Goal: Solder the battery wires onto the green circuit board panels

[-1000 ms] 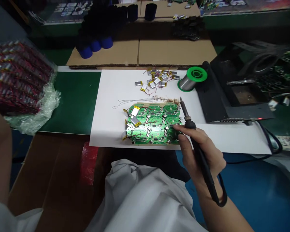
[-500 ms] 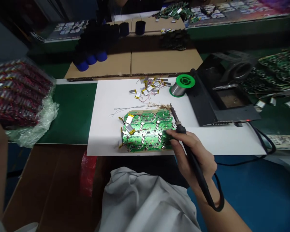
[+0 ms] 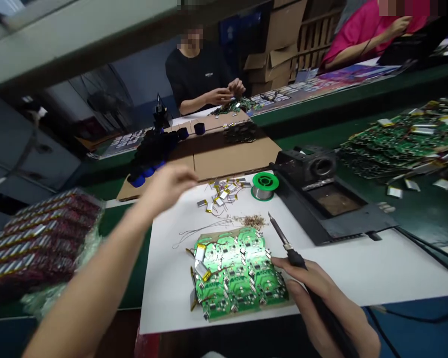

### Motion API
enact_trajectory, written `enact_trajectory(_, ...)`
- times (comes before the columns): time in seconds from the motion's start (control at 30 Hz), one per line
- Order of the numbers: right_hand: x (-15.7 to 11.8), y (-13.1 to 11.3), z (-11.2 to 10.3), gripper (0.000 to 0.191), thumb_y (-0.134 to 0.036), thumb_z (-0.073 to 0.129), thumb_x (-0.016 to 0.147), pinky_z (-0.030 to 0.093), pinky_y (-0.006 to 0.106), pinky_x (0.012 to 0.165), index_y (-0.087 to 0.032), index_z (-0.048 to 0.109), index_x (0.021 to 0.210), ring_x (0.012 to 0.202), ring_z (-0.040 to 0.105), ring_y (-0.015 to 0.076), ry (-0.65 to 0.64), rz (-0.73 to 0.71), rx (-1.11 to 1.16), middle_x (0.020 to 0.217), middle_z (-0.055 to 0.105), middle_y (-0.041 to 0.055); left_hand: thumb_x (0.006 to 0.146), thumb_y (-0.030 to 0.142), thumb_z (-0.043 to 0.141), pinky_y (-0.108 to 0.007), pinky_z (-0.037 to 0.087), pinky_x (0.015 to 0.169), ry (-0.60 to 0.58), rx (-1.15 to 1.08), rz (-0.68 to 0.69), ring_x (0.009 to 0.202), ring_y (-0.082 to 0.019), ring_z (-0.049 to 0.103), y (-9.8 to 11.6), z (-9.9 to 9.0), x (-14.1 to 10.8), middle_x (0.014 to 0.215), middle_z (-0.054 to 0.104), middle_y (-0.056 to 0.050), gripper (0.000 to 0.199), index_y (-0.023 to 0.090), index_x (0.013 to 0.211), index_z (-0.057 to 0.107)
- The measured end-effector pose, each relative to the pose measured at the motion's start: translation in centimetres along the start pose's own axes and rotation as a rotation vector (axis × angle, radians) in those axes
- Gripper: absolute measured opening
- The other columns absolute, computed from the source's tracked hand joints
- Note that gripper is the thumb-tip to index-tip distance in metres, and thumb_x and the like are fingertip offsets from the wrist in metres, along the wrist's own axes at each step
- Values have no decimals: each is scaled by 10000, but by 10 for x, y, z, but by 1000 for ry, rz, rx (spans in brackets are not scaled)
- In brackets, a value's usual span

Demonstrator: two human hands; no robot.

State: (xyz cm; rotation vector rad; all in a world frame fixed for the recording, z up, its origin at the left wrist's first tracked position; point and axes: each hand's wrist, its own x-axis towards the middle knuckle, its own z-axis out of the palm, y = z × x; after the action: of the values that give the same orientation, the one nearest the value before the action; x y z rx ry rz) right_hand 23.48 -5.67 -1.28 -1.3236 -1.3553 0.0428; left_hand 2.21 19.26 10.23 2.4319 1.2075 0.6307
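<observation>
My right hand (image 3: pixel 328 298) is closed around a soldering iron (image 3: pixel 294 256), its tip pointing up and left above the white sheet. Beneath and left of that hand lies a panel of green circuit boards (image 3: pixel 239 276). A few small silver battery cells (image 3: pixel 202 271) with yellow ends rest on the panel's left side, their thin wires running over it. My left hand (image 3: pixel 171 186) reaches over the sheet's far left part, smeared by motion, so its fingers are unclear. Nearest to it is a loose pile of battery cells (image 3: pixel 222 196) with wires.
A green solder spool (image 3: pixel 265 186) stands beside a black soldering station (image 3: pixel 332 204). Boards are stacked (image 3: pixel 392 141) at right. Bagged battery cells (image 3: pixel 41 238) stand at left. Cardboard (image 3: pixel 224 159) bears dark blue cylinders (image 3: pixel 136 180). Two people sit across the bench.
My left arm has swung in from the left edge to above the sheet near the loose cells. The view has tilted up. My right hand still holds the soldering iron.
</observation>
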Motion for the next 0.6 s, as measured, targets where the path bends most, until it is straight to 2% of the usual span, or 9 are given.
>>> enact_trajectory(0.1,-2,11,3,356,-130,566,1007,630,334,919,-317,708,1275,1018,780,224,35,-6,24,1121,804,31,940,254,759,-418,587,899,-126,51,-95,912,-226,713,-13,32,-1,959,738,-55,109,149,958,735)
enact_trajectory(0.2,-5,19,1,337,-116,614,977,635,312,917,-294,719,1242,1022,785,219,-27,31,73,1127,801,39,855,174,772,-418,540,939,-121,59,-188,1017,-285,689,-27,64,-8,1003,726,-87,111,180,965,759)
enact_trajectory(0.27,-6,22,0,322,-103,629,965,633,289,922,-270,721,1225,1043,780,210,-62,48,114,1156,793,49,830,163,768,-402,520,939,-112,33,-219,1033,-285,667,-34,74,-9,1013,707,-85,121,195,945,746)
enact_trajectory(0.43,-8,25,0,339,-79,630,967,615,267,959,-264,712,1239,1072,762,183,-55,59,141,1155,789,37,748,136,777,-331,503,780,-83,-103,-284,785,-213,625,-42,69,-2,800,654,-17,143,191,780,649)
enact_trajectory(0.5,-8,23,-1,357,-68,623,968,604,265,981,-266,706,1253,1091,753,175,-48,52,149,1157,789,31,774,136,729,-308,489,738,-23,-171,-301,736,-189,604,-38,62,-6,765,628,1,114,186,852,662)
enact_trajectory(0.6,-4,14,-4,357,-76,611,978,590,260,996,-277,706,1257,1098,749,165,-8,84,124,1158,791,20,857,194,658,-306,507,765,66,-284,-293,776,-178,620,-22,50,-26,847,649,-19,201,178,1050,714)
